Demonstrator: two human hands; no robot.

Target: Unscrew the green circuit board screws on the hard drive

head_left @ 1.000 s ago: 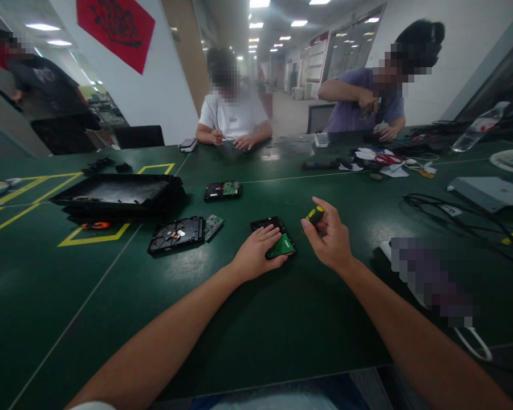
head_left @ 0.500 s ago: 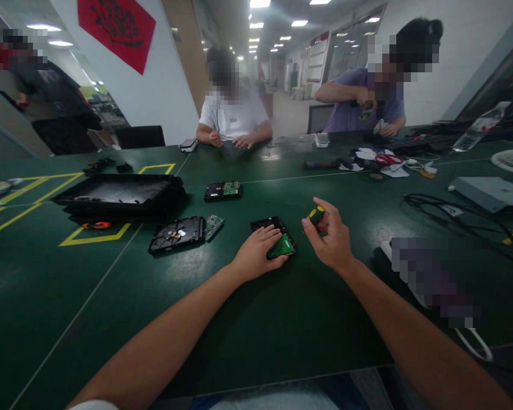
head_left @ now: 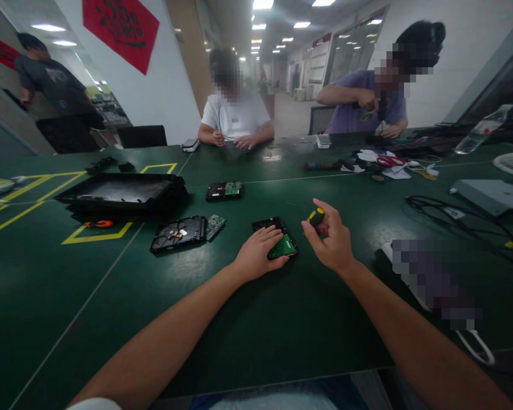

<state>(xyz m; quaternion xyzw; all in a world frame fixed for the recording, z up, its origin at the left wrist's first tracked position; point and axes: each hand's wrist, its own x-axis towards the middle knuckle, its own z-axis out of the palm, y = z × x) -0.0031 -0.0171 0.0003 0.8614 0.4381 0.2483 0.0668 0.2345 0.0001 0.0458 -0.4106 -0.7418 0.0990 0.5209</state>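
Observation:
A black hard drive with a green circuit board [head_left: 287,246] lies on the green table in front of me. My left hand [head_left: 259,250] grips it from the left, fingers across its top and thumb along the near edge. Just to the right, my right hand [head_left: 331,236] holds a screwdriver [head_left: 315,216] by its yellow-and-black handle. The shaft is thin and blurred, so I cannot tell whether its tip touches the drive. Left of my hands are another black drive casing [head_left: 177,234] and a loose circuit board [head_left: 215,226]. Farther back sits another hard drive [head_left: 223,191].
Stacked black trays [head_left: 119,191] stand at left, an orange-handled tool [head_left: 100,224] beside them. On the right are a blurred-out phone-like object [head_left: 431,285], black cables [head_left: 444,219], a grey box [head_left: 491,195] and a bottle [head_left: 481,134]. Two people work across the table; another stands far left.
The view has shifted very slightly. Both hands keep their places on the hard drive and the screwdriver, with no clear movement.

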